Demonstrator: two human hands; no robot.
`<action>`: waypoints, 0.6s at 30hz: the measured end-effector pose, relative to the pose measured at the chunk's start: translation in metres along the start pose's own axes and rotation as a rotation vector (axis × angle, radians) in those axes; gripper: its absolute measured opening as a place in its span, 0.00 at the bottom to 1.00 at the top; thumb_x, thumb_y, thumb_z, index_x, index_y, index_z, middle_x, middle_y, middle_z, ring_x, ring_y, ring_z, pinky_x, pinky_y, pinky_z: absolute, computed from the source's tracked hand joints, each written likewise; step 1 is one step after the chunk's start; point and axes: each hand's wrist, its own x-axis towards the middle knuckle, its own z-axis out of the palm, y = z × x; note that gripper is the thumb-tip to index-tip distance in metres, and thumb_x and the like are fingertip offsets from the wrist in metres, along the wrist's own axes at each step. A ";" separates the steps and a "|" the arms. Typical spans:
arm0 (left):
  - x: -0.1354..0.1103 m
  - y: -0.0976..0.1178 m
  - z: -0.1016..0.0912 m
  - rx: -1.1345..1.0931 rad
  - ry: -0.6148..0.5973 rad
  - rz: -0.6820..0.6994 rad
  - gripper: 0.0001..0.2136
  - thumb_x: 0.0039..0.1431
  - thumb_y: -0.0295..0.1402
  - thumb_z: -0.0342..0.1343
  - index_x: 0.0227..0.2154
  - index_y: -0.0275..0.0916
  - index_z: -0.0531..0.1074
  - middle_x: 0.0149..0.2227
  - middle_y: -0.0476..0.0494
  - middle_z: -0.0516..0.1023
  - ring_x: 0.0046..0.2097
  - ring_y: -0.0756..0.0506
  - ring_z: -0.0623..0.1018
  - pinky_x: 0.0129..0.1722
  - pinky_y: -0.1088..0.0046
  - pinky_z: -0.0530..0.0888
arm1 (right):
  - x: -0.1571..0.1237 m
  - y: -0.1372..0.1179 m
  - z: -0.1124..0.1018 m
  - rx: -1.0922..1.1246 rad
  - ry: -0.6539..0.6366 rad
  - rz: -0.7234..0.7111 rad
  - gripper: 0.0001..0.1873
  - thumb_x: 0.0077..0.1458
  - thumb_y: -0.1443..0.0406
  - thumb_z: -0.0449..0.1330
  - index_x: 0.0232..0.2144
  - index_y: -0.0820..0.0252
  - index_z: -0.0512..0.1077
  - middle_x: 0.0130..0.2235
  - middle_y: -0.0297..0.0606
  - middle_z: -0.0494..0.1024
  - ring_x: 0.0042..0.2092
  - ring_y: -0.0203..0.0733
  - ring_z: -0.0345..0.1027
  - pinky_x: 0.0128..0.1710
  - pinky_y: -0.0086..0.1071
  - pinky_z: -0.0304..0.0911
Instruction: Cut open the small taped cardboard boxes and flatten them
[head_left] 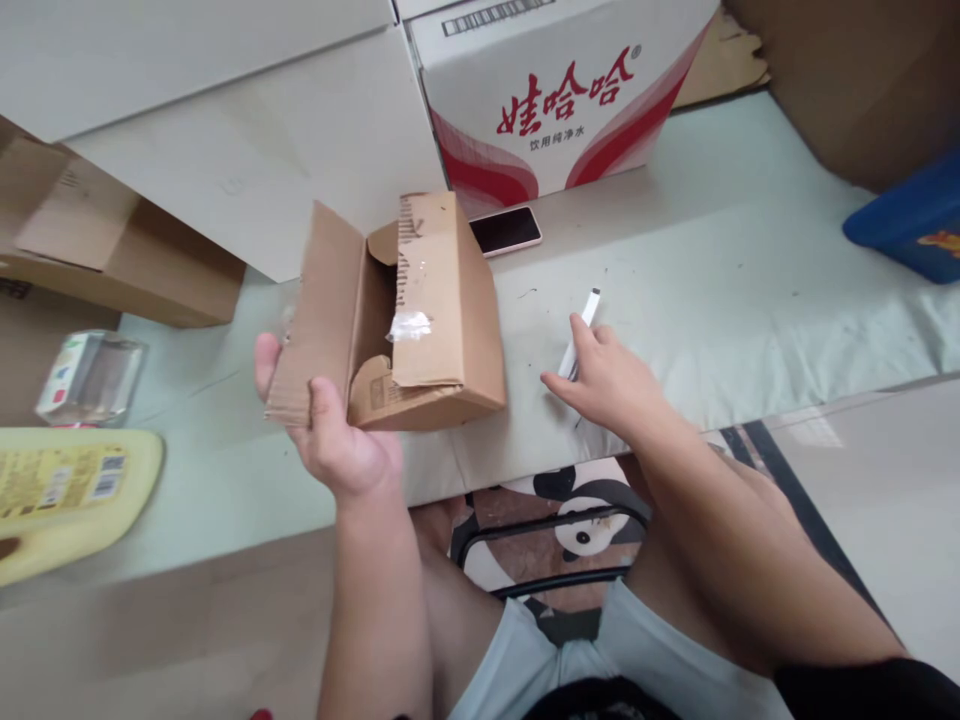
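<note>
**Pale green worktop (750,280), small cardboard box (442,330) held by its flap**

At centre, near the front edge: the small cardboard box, top open, tipped toward 9 o'clock. Whether it is resting on one corner or lifted clear cannot be told. Scrap of clear tape (409,325) hanging off the torn top flap. Nothing to be made out inside.

At 7 o'clock of the box, left hand (330,435) closed on the wide opened flap. Thumb pressed on the near face, fingers wrapped behind.

At 3 o'clock, apart from the box, right hand (607,380) palm down over a slim white tool (589,310), dark tip pointing to 1 o'clock. Fingers loosely stretched along the barrel. Gripping or merely touching, cannot tell.

Step in hand, by the look of it: steadying the opened box on one side while handling the tool on the other. Lifting the tool would call for fingers closing round the barrel, with the dark tip turned away from the holding hand. Working on the box would call for a firm hold, given the thin, bendable card.

Further out:
- Phone (506,230) face up at 1 o'clock, just beside a white carton with red print (562,90) at 12.
- Brown cartons (112,250) at 10 o'clock.
- Clear packet (90,375) and yellow bottle (67,490) at 8 to 9 o'clock.
- Blue tub (911,220) at 2 o'clock, far edge.
- Panda-print stool (577,515) at 6 o'clock, below the worktop edge, between the knees.
</note>
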 end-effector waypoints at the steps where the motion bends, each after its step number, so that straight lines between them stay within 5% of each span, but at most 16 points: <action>1: 0.002 0.000 -0.001 0.020 0.004 0.002 0.21 0.64 0.38 0.48 0.59 0.55 0.64 0.65 0.52 0.69 0.67 0.40 0.69 0.67 0.52 0.70 | 0.000 0.000 -0.001 -0.014 -0.011 0.004 0.43 0.57 0.50 0.55 0.69 0.65 0.55 0.53 0.59 0.72 0.44 0.60 0.72 0.35 0.44 0.67; 6: 0.008 -0.013 -0.021 0.036 -0.003 -0.161 0.19 0.65 0.45 0.45 0.57 0.61 0.66 0.66 0.58 0.68 0.69 0.41 0.66 0.66 0.52 0.70 | 0.000 0.006 -0.001 -0.060 0.069 -0.087 0.32 0.61 0.54 0.53 0.64 0.60 0.66 0.50 0.57 0.74 0.49 0.63 0.71 0.44 0.51 0.67; 11: 0.006 -0.040 -0.026 -0.146 0.095 -0.473 0.19 0.53 0.38 0.56 0.50 0.51 0.71 0.57 0.47 0.78 0.62 0.39 0.75 0.59 0.56 0.76 | 0.002 0.009 0.003 0.033 0.080 -0.262 0.25 0.61 0.56 0.54 0.57 0.55 0.76 0.51 0.53 0.76 0.57 0.65 0.66 0.55 0.58 0.62; 14: 0.006 -0.046 -0.019 -0.147 0.233 -0.495 0.19 0.46 0.34 0.59 0.44 0.47 0.72 0.49 0.45 0.80 0.53 0.41 0.80 0.51 0.62 0.79 | 0.004 0.009 0.003 0.144 0.020 -0.318 0.25 0.60 0.56 0.54 0.57 0.54 0.76 0.53 0.51 0.76 0.60 0.64 0.63 0.57 0.58 0.60; 18: 0.006 -0.040 -0.012 0.006 0.262 -0.467 0.16 0.43 0.33 0.65 0.37 0.45 0.71 0.37 0.49 0.78 0.39 0.47 0.79 0.35 0.72 0.76 | 0.006 0.011 0.001 0.245 0.033 -0.409 0.20 0.59 0.57 0.55 0.49 0.58 0.77 0.53 0.50 0.76 0.57 0.61 0.65 0.57 0.54 0.61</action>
